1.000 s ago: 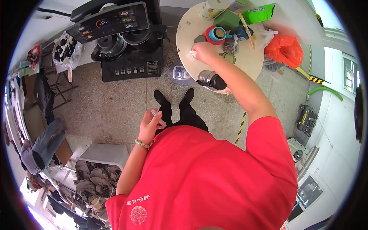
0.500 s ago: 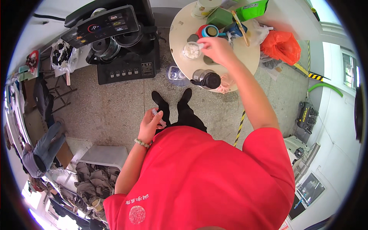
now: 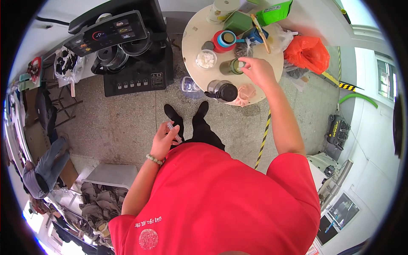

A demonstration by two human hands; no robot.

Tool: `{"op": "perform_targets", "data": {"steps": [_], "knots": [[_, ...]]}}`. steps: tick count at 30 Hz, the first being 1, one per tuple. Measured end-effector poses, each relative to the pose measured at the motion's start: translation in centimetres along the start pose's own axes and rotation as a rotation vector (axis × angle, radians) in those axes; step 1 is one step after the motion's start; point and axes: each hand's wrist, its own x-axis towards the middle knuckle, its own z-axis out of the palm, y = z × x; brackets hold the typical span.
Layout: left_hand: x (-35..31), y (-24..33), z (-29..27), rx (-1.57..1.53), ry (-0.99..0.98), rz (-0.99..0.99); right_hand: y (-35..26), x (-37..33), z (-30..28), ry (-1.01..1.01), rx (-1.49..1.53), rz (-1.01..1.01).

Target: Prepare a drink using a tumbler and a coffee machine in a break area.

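My right hand (image 3: 258,72) is at the round table, its fingers pinching a small pale lump (image 3: 241,64) at the mouth of an open glass cup (image 3: 231,67) with a greenish look. Left of the cup stands a clear round tub (image 3: 206,59) of white lumps. Below the cup is a dark bottle with a black lid (image 3: 227,92). Down by my waist, my left hand (image 3: 162,139) is closed around a thin clear plastic piece (image 3: 171,126), perhaps a lid; part of it is hidden by the fingers.
The round table (image 3: 193,38) also bears a red and blue cup (image 3: 227,39), a small dark lid (image 3: 208,46), a pink bag (image 3: 245,94) and a green packet (image 3: 275,12). An orange bag (image 3: 307,54) is at its right. A black drinks machine (image 3: 135,80) stands left.
My right hand has moved from the tub of white lumps rightward and down to the glass cup. The left hand keeps its grip by my waist.
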Motion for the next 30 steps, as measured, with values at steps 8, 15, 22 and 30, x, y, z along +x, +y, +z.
{"op": "perform_targets", "data": {"steps": [8,15,22,30], "knots": [[-0.3,-0.1,0.1,-0.013,0.032,-0.019,-6.4,7.8,7.4,-0.041,-0.402,-0.422],[-1.8,-0.5,-0.7,-0.051,0.097,0.02,-6.1,11.3,11.9,-0.06,-0.565,-0.596],[1.2,-2.4,-1.2,0.006,0.152,0.203,-6.6,9.3,7.1,-0.115,-0.524,-0.545],[12.0,16.3,8.0,0.835,0.28,0.787,0.5,0.3,1.2,0.105,-0.064,0.003]]}}
